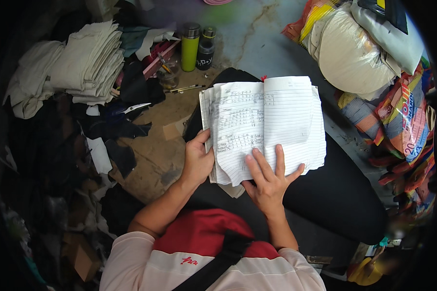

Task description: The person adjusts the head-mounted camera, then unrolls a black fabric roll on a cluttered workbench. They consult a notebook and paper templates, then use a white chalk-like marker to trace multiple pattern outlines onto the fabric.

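An open lined notebook [291, 121] with worn, curling pages lies over my dark-trousered legs. Handwriting in pencil or pen covers much of its left page, while the right page is mostly blank. My left hand [199, 155] grips the notebook's left edge, thumb on top and the other fingers partly hidden beneath. Spread flat over the lower part of the pages is my right hand [268, 179], its fingers apart and pressing lightly on the paper. A small red tab shows at the top of the spine.
Folded cream cloth [85, 63] is stacked at far left, near scissors [133, 108] and dark fabric scraps. A green bottle [190, 47] and a black bottle [206, 51] stand behind the notebook. Round cream pieces [352, 51] and colourful sacks [405, 114] sit at right.
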Demonstrator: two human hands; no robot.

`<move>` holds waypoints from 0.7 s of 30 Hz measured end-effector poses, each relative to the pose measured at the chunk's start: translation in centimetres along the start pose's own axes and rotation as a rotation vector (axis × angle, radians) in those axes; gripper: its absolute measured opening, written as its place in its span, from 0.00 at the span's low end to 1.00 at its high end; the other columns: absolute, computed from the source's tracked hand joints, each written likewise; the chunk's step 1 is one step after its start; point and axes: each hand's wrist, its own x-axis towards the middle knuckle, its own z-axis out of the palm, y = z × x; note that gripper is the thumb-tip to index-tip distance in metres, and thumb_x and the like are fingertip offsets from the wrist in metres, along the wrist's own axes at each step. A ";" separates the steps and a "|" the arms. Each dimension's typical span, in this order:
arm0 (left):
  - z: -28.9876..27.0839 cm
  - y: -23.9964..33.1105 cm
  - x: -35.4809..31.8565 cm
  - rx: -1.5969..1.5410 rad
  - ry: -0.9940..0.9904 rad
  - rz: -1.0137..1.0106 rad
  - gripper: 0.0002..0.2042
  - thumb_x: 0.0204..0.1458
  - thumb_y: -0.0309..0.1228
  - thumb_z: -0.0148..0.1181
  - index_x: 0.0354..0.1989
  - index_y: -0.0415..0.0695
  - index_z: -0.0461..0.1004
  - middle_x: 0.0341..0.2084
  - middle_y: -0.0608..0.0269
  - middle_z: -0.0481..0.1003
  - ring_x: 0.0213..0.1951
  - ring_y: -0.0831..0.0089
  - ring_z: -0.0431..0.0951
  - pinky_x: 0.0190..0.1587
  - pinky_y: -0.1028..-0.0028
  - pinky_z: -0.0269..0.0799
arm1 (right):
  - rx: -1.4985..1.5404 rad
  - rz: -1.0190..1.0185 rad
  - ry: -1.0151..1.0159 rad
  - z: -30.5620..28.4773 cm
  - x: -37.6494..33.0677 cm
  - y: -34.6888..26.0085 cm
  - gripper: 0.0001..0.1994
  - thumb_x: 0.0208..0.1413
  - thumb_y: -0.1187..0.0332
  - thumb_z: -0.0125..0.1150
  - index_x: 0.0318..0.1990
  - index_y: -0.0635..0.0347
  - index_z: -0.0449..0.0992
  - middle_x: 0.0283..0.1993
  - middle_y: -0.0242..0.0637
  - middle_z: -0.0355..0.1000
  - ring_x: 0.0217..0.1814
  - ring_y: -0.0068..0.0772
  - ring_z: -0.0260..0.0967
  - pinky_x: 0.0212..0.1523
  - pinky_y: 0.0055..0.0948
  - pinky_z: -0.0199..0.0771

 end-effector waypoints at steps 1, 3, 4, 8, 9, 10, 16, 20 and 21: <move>-0.1 0.1 0.0 -0.024 -0.010 -0.016 0.15 0.54 0.16 0.51 0.51 0.30 0.69 0.46 0.60 0.71 0.48 0.75 0.71 0.52 0.78 0.65 | 0.001 -0.009 0.021 0.3 0.0 0.1 0.31 0.33 0.56 0.70 0.53 0.31 0.73 0.60 0.19 0.65 0.71 0.46 0.48 0.59 0.74 0.10; -0.2 0.3 -0.1 -0.055 -0.023 -0.056 0.15 0.57 0.20 0.49 0.52 0.31 0.68 0.47 0.59 0.71 0.48 0.75 0.71 0.52 0.78 0.65 | 0.010 0.005 0.066 0.8 -0.1 0.1 0.30 0.30 0.61 0.70 0.50 0.26 0.75 0.63 0.19 0.62 0.71 0.46 0.46 0.59 0.75 0.11; -0.2 0.4 -0.1 -0.065 -0.026 -0.072 0.15 0.59 0.23 0.47 0.53 0.31 0.68 0.48 0.59 0.70 0.48 0.75 0.71 0.52 0.78 0.66 | 0.008 0.029 0.065 1.0 -0.1 0.1 0.30 0.31 0.61 0.70 0.50 0.25 0.75 0.63 0.20 0.62 0.71 0.47 0.46 0.59 0.76 0.12; -0.8 0.6 0.2 -0.237 0.095 -0.073 0.20 0.64 0.36 0.40 0.59 0.35 0.62 0.52 0.55 0.69 0.47 0.73 0.73 0.49 0.77 0.69 | -0.038 0.054 0.097 1.5 -0.2 0.2 0.31 0.29 0.59 0.71 0.50 0.22 0.75 0.65 0.28 0.58 0.71 0.57 0.42 0.57 0.77 0.17; -1.7 0.7 0.6 -0.259 0.057 0.020 0.23 0.65 0.41 0.38 0.62 0.39 0.56 0.50 0.54 0.70 0.44 0.71 0.76 0.44 0.74 0.74 | -0.049 0.064 0.105 1.5 -0.2 0.2 0.31 0.28 0.58 0.72 0.49 0.22 0.75 0.66 0.31 0.57 0.71 0.59 0.41 0.57 0.77 0.18; -3.4 0.9 1.7 -0.166 0.090 0.098 0.23 0.65 0.41 0.38 0.63 0.40 0.54 0.47 0.54 0.70 0.41 0.70 0.77 0.40 0.74 0.76 | -0.056 0.081 0.089 1.5 -0.2 0.3 0.32 0.27 0.57 0.73 0.49 0.21 0.75 0.67 0.34 0.55 0.71 0.61 0.40 0.57 0.77 0.20; -18.3 -1.9 15.8 0.926 0.557 0.307 0.17 0.56 0.25 0.52 0.53 0.32 0.67 0.45 0.47 0.74 0.44 0.63 0.77 0.47 0.71 0.71 | -0.037 0.110 0.105 1.6 0.1 0.4 0.33 0.25 0.55 0.73 0.49 0.21 0.75 0.69 0.44 0.50 0.71 0.67 0.36 0.57 0.77 0.19; -24.5 -2.5 20.6 1.476 0.387 0.157 0.28 0.49 0.31 0.59 0.58 0.33 0.61 0.51 0.40 0.68 0.53 0.49 0.69 0.56 0.60 0.64 | 0.020 0.139 0.071 0.8 0.6 0.7 0.35 0.25 0.50 0.73 0.52 0.20 0.73 0.69 0.39 0.52 0.71 0.68 0.37 0.56 0.77 0.09; -24.8 -2.2 20.9 1.613 0.325 0.134 0.34 0.48 0.38 0.61 0.62 0.36 0.57 0.53 0.42 0.68 0.53 0.50 0.70 0.55 0.61 0.65 | 0.005 0.150 0.059 0.4 0.7 0.9 0.35 0.25 0.49 0.73 0.52 0.20 0.73 0.69 0.39 0.52 0.71 0.68 0.37 0.56 0.77 0.09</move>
